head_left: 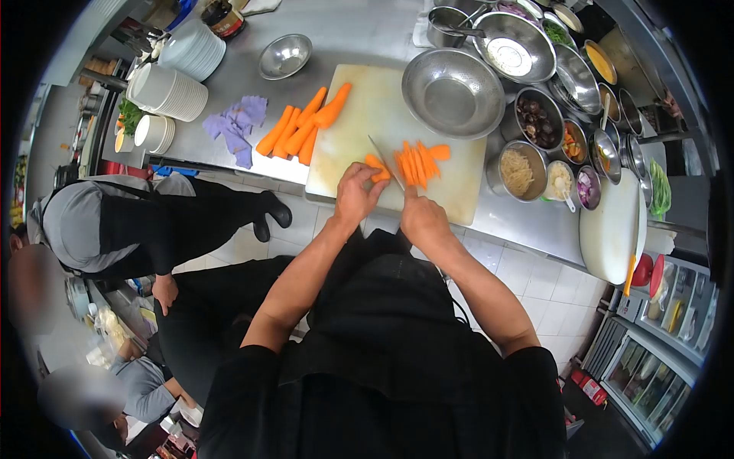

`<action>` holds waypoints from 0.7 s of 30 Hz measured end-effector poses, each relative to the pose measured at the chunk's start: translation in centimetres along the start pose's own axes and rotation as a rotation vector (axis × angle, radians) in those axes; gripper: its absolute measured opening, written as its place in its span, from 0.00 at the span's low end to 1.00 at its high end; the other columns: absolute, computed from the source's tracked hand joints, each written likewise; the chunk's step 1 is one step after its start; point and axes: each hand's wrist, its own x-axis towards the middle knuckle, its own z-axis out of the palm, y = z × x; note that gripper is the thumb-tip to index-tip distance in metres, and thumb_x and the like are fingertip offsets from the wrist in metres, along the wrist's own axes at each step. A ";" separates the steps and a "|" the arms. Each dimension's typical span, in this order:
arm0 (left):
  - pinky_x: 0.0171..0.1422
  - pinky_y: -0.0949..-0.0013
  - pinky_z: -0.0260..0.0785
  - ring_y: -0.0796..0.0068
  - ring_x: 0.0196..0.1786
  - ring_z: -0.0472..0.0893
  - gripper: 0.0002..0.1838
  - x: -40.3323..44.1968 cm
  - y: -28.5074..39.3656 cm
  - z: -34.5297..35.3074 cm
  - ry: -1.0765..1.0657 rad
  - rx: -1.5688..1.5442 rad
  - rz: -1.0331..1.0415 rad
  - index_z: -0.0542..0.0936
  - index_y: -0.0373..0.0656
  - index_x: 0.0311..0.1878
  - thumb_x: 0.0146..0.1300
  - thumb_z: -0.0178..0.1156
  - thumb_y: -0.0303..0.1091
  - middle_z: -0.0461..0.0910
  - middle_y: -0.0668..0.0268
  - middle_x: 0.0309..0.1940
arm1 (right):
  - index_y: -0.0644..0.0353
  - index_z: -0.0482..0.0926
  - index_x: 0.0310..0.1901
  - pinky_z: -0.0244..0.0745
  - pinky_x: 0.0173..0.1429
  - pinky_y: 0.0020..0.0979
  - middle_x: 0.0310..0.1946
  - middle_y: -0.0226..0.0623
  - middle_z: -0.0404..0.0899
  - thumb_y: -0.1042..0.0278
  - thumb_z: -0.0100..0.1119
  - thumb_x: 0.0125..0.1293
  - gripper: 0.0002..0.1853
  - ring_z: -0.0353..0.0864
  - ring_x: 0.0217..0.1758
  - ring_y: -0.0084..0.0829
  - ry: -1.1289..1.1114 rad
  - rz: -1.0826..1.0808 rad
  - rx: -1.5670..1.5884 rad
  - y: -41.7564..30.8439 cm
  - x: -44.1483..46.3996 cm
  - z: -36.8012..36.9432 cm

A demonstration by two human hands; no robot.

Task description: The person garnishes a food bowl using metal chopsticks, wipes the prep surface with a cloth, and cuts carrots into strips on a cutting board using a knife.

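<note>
My left hand [357, 194] bends its fingers over a short orange carrot piece [376, 167] on the white cutting board [459, 195]. In my right hand [423, 218] is the handle of a knife [386, 161], its blade pointing away from me beside the held piece. Right of the blade lie several cut carrot slices [415, 164]. Whole peeled carrots [293, 130] rest at the board's left edge, partly over it. At the board's far right stands a wide metal bowl [453, 93].
Metal bowls with ingredients [518, 170] crowd the counter's right side. On the left are a purple cloth [237, 128], a small metal bowl [286, 56] and stacked white containers [167, 92]. Two people, one in a grey top [88, 226], are at my left.
</note>
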 end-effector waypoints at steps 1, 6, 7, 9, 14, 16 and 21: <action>0.46 0.64 0.74 0.59 0.40 0.81 0.16 0.4 0.1 -0.2 -0.040 -0.005 -0.041 0.84 0.36 0.41 0.48 0.76 0.28 0.80 0.57 0.38 | 0.73 0.71 0.44 0.79 0.40 0.52 0.27 0.59 0.82 0.79 0.48 0.61 0.11 0.85 0.33 0.56 -0.004 0.006 0.005 -0.1 0.0 -0.1; 0.43 0.59 0.73 0.56 0.37 0.78 0.10 2.0 0.0 -1.4 -0.122 -0.077 -0.004 0.83 0.38 0.37 0.51 0.71 0.25 0.78 0.59 0.33 | 0.73 0.71 0.44 0.79 0.42 0.53 0.28 0.60 0.82 0.79 0.47 0.61 0.11 0.85 0.35 0.56 -0.033 0.021 -0.020 -0.4 0.2 -0.3; 0.42 0.58 0.72 0.55 0.36 0.78 0.08 2.3 -0.4 -1.4 -0.078 -0.081 0.099 0.82 0.39 0.36 0.51 0.70 0.24 0.78 0.59 0.33 | 0.73 0.71 0.44 0.79 0.42 0.53 0.29 0.60 0.82 0.79 0.47 0.61 0.11 0.85 0.35 0.56 -0.040 0.022 -0.022 -0.4 0.2 -0.4; 0.42 0.58 0.71 0.54 0.36 0.77 0.07 2.7 -1.1 -1.3 -0.067 -0.083 0.221 0.82 0.40 0.34 0.51 0.68 0.22 0.77 0.59 0.32 | 0.73 0.71 0.44 0.79 0.43 0.53 0.29 0.60 0.82 0.79 0.47 0.61 0.10 0.84 0.36 0.57 -0.061 0.017 -0.045 -0.5 0.2 -1.2; 0.42 0.58 0.69 0.54 0.37 0.76 0.05 2.8 -2.5 -0.6 -0.076 -0.089 0.304 0.82 0.41 0.30 0.50 0.65 0.20 0.76 0.59 0.31 | 0.72 0.71 0.43 0.78 0.43 0.53 0.30 0.60 0.82 0.79 0.48 0.61 0.10 0.84 0.36 0.57 -0.103 0.012 -0.061 -2.1 -0.3 -3.1; 0.44 0.58 0.68 0.55 0.39 0.76 0.05 2.4 -2.4 -0.6 -0.073 -0.064 0.292 0.81 0.40 0.32 0.52 0.65 0.21 0.76 0.59 0.32 | 0.72 0.71 0.43 0.78 0.43 0.53 0.30 0.60 0.82 0.78 0.48 0.60 0.10 0.84 0.36 0.58 -0.047 -0.018 -0.034 -1.3 1.0 -0.9; 0.46 0.59 0.68 0.55 0.40 0.75 0.04 2.4 -2.3 -0.6 -0.047 -0.055 0.299 0.81 0.40 0.33 0.53 0.64 0.22 0.76 0.59 0.33 | 0.72 0.71 0.41 0.78 0.42 0.54 0.30 0.61 0.81 0.79 0.47 0.61 0.09 0.83 0.36 0.59 -0.087 0.024 -0.047 -2.2 0.9 -2.4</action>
